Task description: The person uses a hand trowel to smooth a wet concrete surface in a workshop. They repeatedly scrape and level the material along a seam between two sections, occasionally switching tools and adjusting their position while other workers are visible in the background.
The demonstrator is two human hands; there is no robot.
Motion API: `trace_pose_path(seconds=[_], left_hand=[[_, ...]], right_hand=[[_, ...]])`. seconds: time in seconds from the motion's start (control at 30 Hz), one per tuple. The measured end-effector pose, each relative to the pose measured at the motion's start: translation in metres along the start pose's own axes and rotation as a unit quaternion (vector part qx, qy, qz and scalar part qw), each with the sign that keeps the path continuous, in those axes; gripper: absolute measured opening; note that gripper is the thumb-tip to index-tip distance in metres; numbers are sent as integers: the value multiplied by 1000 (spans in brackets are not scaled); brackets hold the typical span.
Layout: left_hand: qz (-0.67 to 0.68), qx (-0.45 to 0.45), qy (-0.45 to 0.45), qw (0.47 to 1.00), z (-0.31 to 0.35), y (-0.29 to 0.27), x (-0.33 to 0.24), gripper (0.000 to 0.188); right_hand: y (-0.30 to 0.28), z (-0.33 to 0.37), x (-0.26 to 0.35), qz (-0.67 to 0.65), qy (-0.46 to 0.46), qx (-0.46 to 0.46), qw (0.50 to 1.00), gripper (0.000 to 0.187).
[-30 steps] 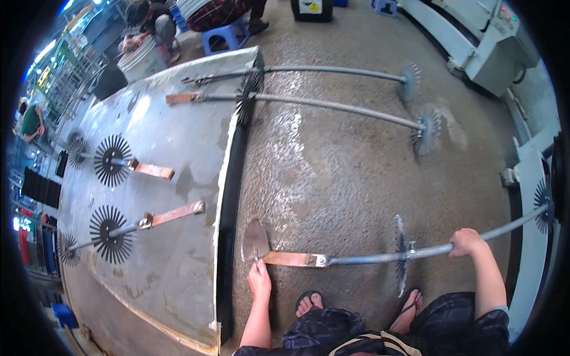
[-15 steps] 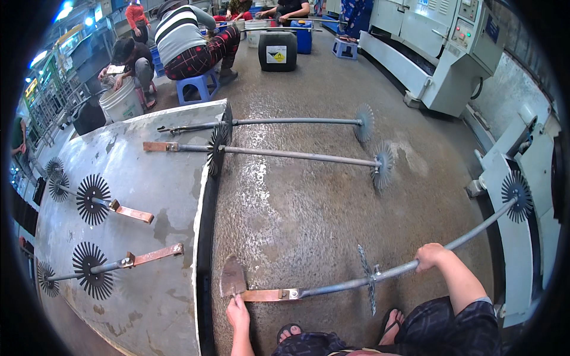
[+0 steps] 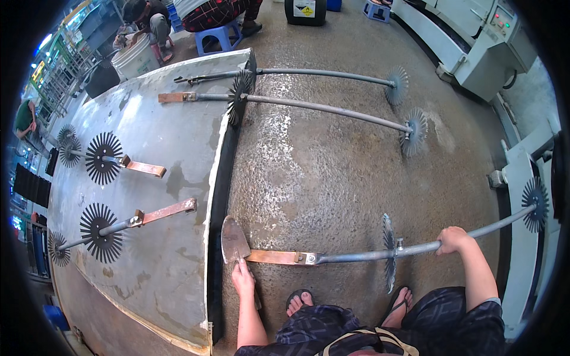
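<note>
My left hand (image 3: 243, 279) is closed on a trowel with a brownish, rounded-tip metal blade (image 3: 236, 238). The blade lies beside the end of a flat copper strip (image 3: 273, 256), which is bolted to a long grey rod; whether they touch, I cannot tell. My right hand (image 3: 454, 241) wraps around that grey metal rod (image 3: 415, 249). Along the rod sit a slotted disc (image 3: 389, 253), seen nearly edge-on, and another slotted disc (image 3: 535, 204) at its far right end. The rod is held above the wet floor, in front of my sandalled feet.
A grey metal-topped table (image 3: 172, 237) on the left bears two similar rods with discs (image 3: 101, 233) and copper ends. Two more rods (image 3: 326, 109) stretch from its far edge over the floor. Machines (image 3: 475, 53) line the right. People sit beyond, near a white bucket (image 3: 136, 58).
My view has tilted downward, so the table and far rods appear higher. Both hands keep their grip, on the trowel and on the rod.
</note>
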State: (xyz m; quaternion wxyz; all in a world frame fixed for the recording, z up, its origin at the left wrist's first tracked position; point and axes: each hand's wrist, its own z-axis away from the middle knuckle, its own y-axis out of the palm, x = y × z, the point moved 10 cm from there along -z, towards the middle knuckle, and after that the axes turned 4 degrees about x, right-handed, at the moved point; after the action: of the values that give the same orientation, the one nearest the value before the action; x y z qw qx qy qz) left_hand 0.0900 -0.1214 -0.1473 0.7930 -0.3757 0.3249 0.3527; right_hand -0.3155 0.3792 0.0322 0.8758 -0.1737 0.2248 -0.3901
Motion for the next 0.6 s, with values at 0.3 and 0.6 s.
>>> trace_pose_path(seconds=[0.3,0.6], left_hand=[[64,-12,-42,997,3,-16,3,37],[-75,-83,-20,994,-18,-39,26,47]], right_hand=[[-3,-10,4,-1,-22,-40,999,32],[-6,-6,3,-46,8,-54,997,32]])
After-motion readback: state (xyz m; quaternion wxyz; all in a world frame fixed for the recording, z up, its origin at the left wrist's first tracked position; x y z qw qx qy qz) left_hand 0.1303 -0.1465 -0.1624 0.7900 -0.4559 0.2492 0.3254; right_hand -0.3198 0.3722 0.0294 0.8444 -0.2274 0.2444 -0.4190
